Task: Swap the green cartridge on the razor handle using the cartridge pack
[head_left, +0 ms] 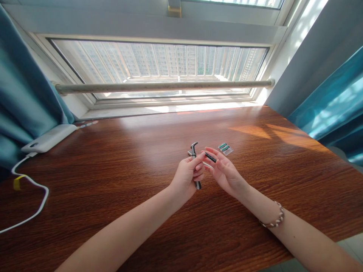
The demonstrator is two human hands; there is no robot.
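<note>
My left hand (187, 174) is closed around a black-and-grey razor handle (194, 148). Its bent neck sticks up above my fingers, and its lower end shows below them. Between the fingers of my right hand (225, 173) is a small dark strip that looks like a razor cartridge (210, 157). The thumb tip of my left hand is close to the strip's left end; whether they touch I cannot tell. Just beyond my right hand, a clear pack (225, 148) with green-striped cartridges lies on the table. A small grey piece behind my left hand is mostly hidden.
The brown wooden table (113, 162) reaches to the window sill. A white power bank (49, 138) with a white cable (42, 204) lies at the left. Blue curtains (25, 83) hang on both sides, and a pale rail (164, 87) crosses the window.
</note>
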